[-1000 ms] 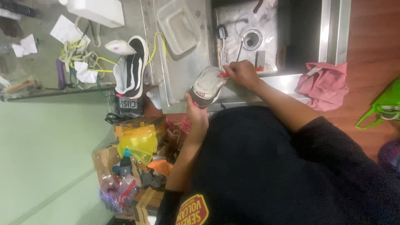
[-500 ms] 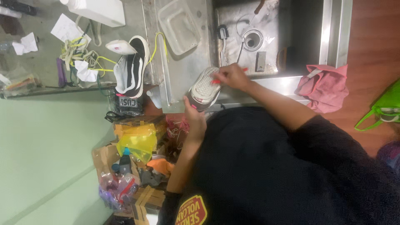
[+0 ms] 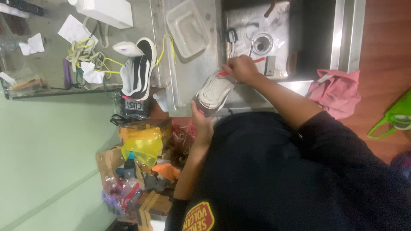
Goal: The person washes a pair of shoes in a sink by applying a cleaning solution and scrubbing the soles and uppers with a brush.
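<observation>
My left hand (image 3: 201, 125) grips the heel end of a white sneaker (image 3: 213, 91) with a grey sole, held tilted over the front edge of the steel counter. My right hand (image 3: 240, 68) is closed on a thin red-handled brush (image 3: 258, 60) and rests against the toe end of the sneaker, just in front of the sink (image 3: 282, 38). A second black and white sneaker (image 3: 137, 70) lies on the counter to the left, with yellow laces (image 3: 85, 53) loose beside it.
A clear plastic tub (image 3: 188, 28) sits upside down by the sink. A pink cloth (image 3: 336, 92) hangs at the right, with a green bag (image 3: 396, 115) past it. Yellow bags, bottles and cardboard (image 3: 141, 171) are piled below the counter. Paper scraps (image 3: 75, 30) lie at the left.
My right hand with the brush has shifted a little along the sneaker's toe end. My left hand keeps hold of the sneaker, which has turned slightly.
</observation>
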